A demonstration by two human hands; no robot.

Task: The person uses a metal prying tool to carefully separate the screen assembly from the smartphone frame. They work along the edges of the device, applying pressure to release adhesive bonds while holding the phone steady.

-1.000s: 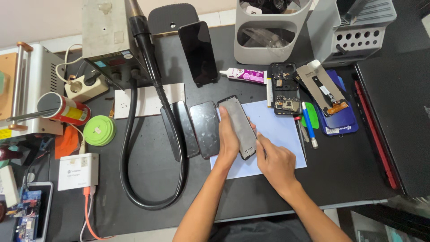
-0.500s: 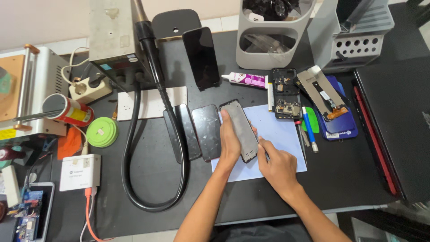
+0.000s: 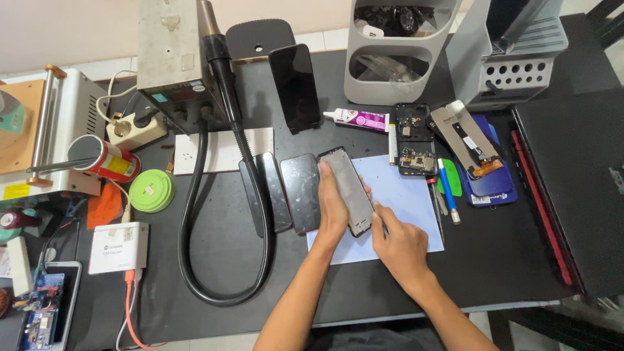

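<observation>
I see the phone screen panel [image 3: 350,190] lying tilted on the pale blue sheet [image 3: 403,195], near the middle of the black tabletop [image 3: 227,260]. My left hand [image 3: 333,207] lies flat along its left edge, fingers stretched out and pressing down, pinning it rather than gripping. My right hand [image 3: 400,242] sits at the panel's near right corner, fingers pinched narrow on what looks like a thin tool; the tool itself is too small for me to tell.

Just left of the panel, two dark phones [image 3: 300,192] lie side by side, nearly touching it. Beyond them the black hose [image 3: 195,247] loops toward the near edge of the tabletop, leaving open room inside its curve. Right of the sheet lie a blue tool [image 3: 447,188] and a green pick [image 3: 454,181], close to the sheet's right edge. Farther right are an opened phone body [image 3: 412,140] and a grey display part [image 3: 469,140] resting on a blue case [image 3: 494,185]. A glue tube [image 3: 357,119] lies far of the sheet. The closed laptop [image 3: 578,195] fills the right side. The sheet's near right corner has bare tabletop around it.
</observation>
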